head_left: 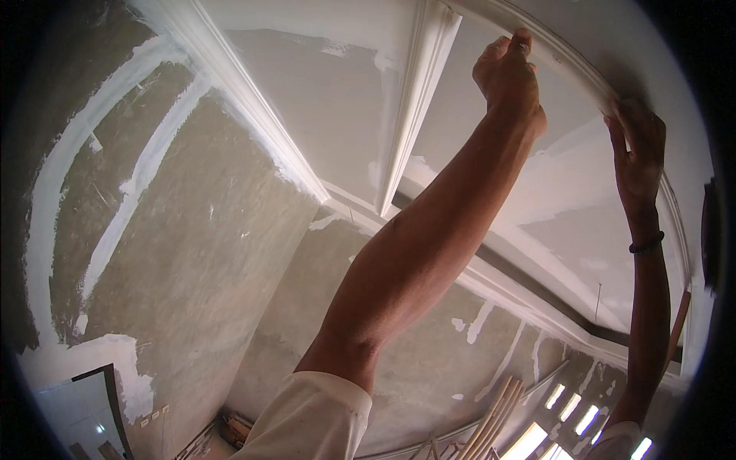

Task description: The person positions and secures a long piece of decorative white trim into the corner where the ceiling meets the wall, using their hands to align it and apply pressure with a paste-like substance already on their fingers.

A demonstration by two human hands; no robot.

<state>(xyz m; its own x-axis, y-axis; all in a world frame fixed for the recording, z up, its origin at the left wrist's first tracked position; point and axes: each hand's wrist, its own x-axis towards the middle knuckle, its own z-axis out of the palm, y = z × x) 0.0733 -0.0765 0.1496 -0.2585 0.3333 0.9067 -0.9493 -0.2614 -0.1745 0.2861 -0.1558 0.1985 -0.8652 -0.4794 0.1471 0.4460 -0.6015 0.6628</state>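
My left hand (507, 80) is raised high against the long white moulding (568, 55) that curves along the upper right of the ceiling, its fingers bent closed near the strip. Whatever lies between those fingertips is too small to name. Farther right, my right hand (636, 149), with a dark band on its wrist, grips the same moulding with bent fingers, which partly hide it. Both arms stretch up from the lower edge.
More cornice (414, 92) crosses the plasterboard ceiling. Grey walls (176, 245) carry white filler streaks. A doorway (84, 410) is at lower left. Several wooden poles (494, 414) stand at lower right, near narrow bright openings (571, 406).
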